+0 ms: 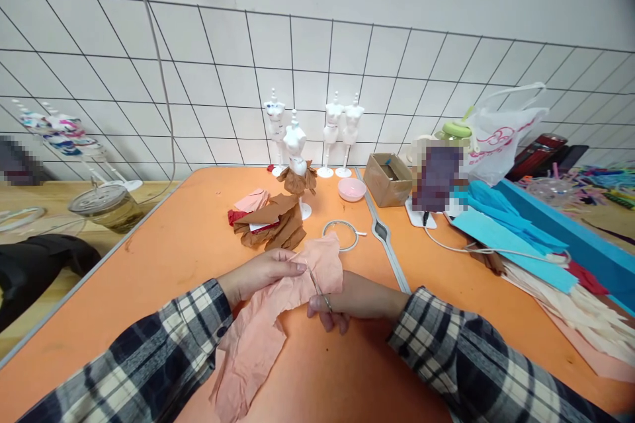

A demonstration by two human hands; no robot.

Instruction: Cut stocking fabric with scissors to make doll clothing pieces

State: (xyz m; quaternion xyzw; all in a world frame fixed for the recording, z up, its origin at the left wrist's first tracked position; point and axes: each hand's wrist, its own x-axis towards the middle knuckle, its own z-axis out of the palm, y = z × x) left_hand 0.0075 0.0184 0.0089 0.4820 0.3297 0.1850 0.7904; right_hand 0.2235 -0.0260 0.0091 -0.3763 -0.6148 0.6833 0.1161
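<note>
left hand (262,274) pinching pink paper (258,337) | right hand (360,301) closed on scissors (317,287), blades in sheet | risk: slack thin paper could snag, tear

The orange table (198,244) bears pink paper (253,337), brown paper scraps (278,221), a white ring (340,235) and a pink bowl (352,189).

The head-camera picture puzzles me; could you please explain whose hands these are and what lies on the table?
No machine here: a camera worn on a person's head looks down at their own two hands. The left hand pinches a pink paper sheet; the right hand holds what look like small scissors against it. On the orange table stand white doll mannequins, with brown paper, a pink bowl and a cardboard box nearby.
</note>
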